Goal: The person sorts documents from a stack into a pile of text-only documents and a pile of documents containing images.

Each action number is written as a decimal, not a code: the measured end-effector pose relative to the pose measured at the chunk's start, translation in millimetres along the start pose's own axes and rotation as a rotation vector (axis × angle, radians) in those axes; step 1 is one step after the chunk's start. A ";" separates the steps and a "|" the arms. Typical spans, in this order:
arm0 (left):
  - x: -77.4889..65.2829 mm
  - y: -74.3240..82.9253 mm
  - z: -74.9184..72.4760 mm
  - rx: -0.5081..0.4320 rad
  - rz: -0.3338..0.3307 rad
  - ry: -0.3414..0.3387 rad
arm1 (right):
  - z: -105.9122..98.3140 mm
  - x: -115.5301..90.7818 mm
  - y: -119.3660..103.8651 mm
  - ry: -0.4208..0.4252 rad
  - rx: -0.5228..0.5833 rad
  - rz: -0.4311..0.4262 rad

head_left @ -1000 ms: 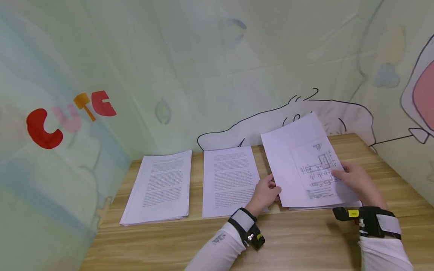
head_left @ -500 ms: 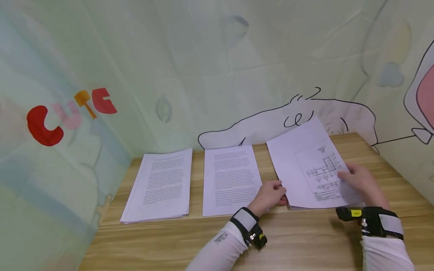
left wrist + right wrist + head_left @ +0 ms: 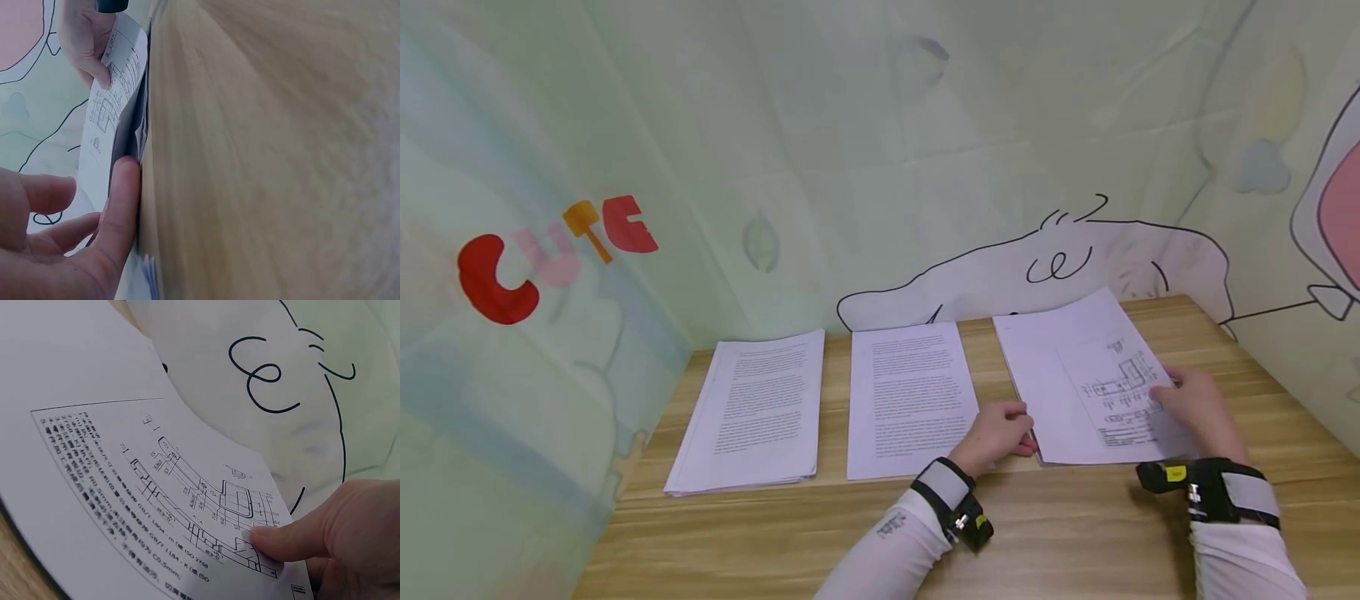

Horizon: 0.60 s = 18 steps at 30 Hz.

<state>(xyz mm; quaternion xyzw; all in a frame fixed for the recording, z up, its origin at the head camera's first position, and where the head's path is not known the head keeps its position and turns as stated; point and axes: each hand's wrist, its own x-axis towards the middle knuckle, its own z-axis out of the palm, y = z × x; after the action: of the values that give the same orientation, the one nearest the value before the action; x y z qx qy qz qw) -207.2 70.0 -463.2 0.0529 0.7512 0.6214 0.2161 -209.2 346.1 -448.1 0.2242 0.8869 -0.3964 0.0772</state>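
A paper sheet with a technical drawing [image 3: 1060, 375] lies over the right-hand stack, its right side bowed up in the right wrist view. My right hand [image 3: 1198, 408] pinches that side, thumb [image 3: 275, 544] on top of the printed lines and the other fingers underneath. At the sheet's lower left edge is my left hand [image 3: 996, 437]. In the left wrist view, the left fingertips [image 3: 127, 172] touch the paper edge close to the tabletop, while the thumb stands apart from it. A gap shows there between the raised sheet and the papers [image 3: 142, 119] below.
A stack of text pages [image 3: 910, 400] lies in the middle, partly under the left hand's reach. Another text stack [image 3: 756, 408] sits farther left. All rest on a wooden table [image 3: 737, 542], with a printed cloth backdrop [image 3: 820, 167] behind and at the left.
The drawing sheet has come down and slightly right, its far edge now lower over the stack. My left hand has shifted a little right along its edge; the right hand keeps its pinch.
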 end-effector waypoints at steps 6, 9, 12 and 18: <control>0.1 -1.2 -1.1 -0.014 0.011 0.014 | 0.3 -3.3 -4.5 0.070 -0.069 -0.007; -0.1 -2.0 -3.6 -0.015 0.017 0.029 | -0.6 -5.8 -10.8 0.092 -0.103 -0.001; -1.5 -0.6 -7.1 -0.030 0.025 0.022 | -0.8 -9.7 -20.5 0.118 -0.120 -0.033; -10.2 8.8 -25.3 -0.044 0.080 0.009 | 15.6 -22.6 -49.1 0.156 -0.137 -0.225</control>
<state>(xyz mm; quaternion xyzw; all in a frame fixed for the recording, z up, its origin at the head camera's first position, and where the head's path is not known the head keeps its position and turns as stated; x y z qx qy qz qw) -209.5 45.3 -448.7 0.0752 0.7355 0.6463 0.1889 -212.3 298.3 -418.6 0.1478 0.9348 -0.3223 -0.0218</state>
